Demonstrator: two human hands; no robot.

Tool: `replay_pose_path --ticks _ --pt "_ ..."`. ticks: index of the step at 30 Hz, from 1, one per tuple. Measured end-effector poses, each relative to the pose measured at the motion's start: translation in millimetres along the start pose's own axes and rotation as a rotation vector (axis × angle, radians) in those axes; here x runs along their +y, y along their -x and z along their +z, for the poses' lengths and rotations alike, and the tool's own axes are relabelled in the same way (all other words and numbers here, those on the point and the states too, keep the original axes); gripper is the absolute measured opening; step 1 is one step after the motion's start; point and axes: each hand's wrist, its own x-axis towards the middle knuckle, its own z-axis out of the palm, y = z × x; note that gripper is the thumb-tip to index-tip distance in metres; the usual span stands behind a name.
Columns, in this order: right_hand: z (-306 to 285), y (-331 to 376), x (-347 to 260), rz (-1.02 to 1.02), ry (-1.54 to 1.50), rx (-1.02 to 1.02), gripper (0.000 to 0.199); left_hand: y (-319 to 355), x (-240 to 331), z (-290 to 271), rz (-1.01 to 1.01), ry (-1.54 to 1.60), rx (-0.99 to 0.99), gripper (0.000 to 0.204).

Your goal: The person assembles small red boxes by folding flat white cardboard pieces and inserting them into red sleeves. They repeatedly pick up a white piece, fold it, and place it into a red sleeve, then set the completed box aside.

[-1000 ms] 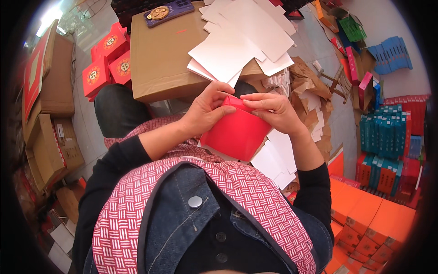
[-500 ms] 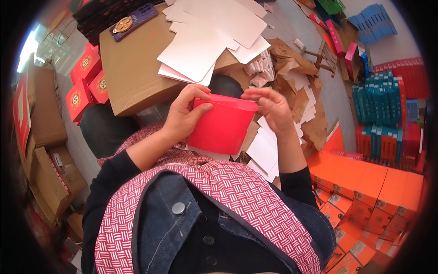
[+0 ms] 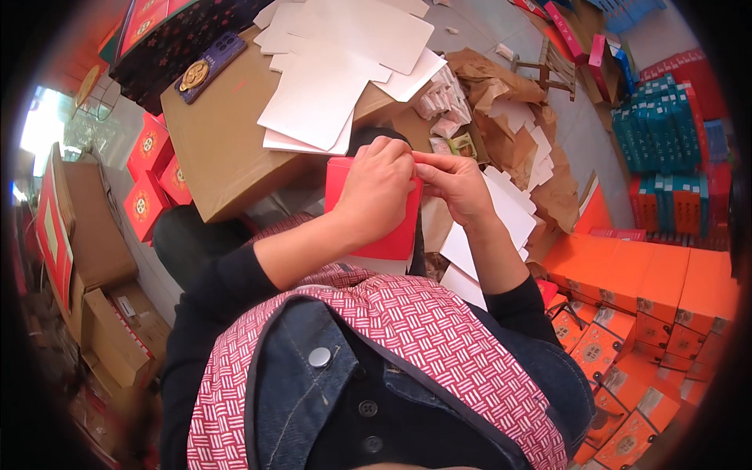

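In front of my lap is a red folded-card piece, perhaps a box or sleeve [image 3: 394, 243]. My left hand [image 3: 377, 190] lies across its upper part with the fingers curled closed, hiding much of that edge. At its upper right corner, my right hand [image 3: 457, 186] pinches with thumb and forefinger, right beside the left fingertips. What exactly the fingertips hold there is partly hidden. White card sheets [image 3: 313, 74] are piled on a brown carton [image 3: 205, 141] just beyond my hands.
A phone with a gold round grip [image 3: 205, 69] lies on the carton. Red boxes [image 3: 149, 141] stand at the left. Crumpled brown paper [image 3: 497, 94] and more white sheets [image 3: 509, 207] are to the right, near stacked orange boxes [image 3: 627, 274] and teal boxes [image 3: 662, 129].
My left hand has moved right from the red piece's upper left corner over its top to the right corner. My right fingers have closed into a pinch there. The view has shifted slightly.
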Motion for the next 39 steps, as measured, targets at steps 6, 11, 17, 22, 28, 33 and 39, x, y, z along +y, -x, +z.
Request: replay_pose_path --ticks 6,11,17,22,28,33,39 --pt "16.6 10.3 23.3 -0.375 0.366 0.152 0.029 2.1 -0.1 3.0 -0.039 0.006 0.073 0.01" --pt "19.9 18.4 30.9 -0.417 0.272 0.129 0.031 2.6 2.0 -1.5 -0.015 0.038 0.076 0.009" --pt "15.5 27.1 24.3 -0.498 0.425 0.003 0.034 3.6 -1.6 -1.3 -0.031 0.058 0.045 0.011" --pt "11.0 25.6 30.4 -0.459 0.2 -0.015 0.031 1.3 -13.8 -17.8 0.05 0.102 -0.052 0.018" --pt "4.1 36.7 36.5 -0.517 0.112 0.039 0.029 32.4 -33.6 -63.9 -0.074 0.12 -0.128 0.045" --pt "14.7 32.3 43.7 -0.655 0.271 0.114 0.024 59.8 -43.8 -25.5 -0.48 1.098 0.042 0.047" --pt "28.9 26.1 51.8 -0.78 0.383 0.189 0.016 57.4 -48.9 3.8 -0.216 0.904 0.246 0.032"
